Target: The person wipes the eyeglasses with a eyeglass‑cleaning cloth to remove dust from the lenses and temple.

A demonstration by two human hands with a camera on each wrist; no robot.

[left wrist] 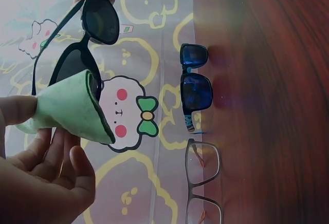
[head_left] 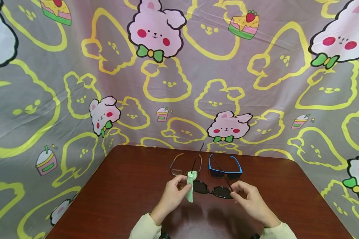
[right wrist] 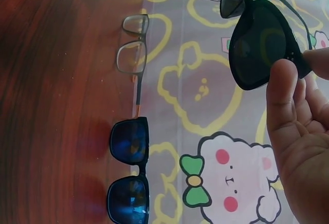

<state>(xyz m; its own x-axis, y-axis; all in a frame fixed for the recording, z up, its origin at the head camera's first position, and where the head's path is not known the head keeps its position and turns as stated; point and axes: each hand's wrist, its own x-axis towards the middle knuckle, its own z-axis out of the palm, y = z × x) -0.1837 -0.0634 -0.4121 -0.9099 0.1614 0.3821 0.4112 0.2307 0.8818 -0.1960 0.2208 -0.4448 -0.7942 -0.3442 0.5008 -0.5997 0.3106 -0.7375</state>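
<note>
Black sunglasses are held up above the table between both hands, arms unfolded. My left hand pinches a pale green cloth against one end of the frame. In the left wrist view the cloth is folded over that end and hides part of a lens. Thumb and fingers of my right hand pinch the other end near the hinge, as the right wrist view also shows with the dark lens beside the thumb.
Behind the hands, clear eyeglasses with orange-tipped arms and blue-framed sunglasses stand on the brown table, arms unfolded. A cartoon-patterned cloth hangs around the table's back and sides.
</note>
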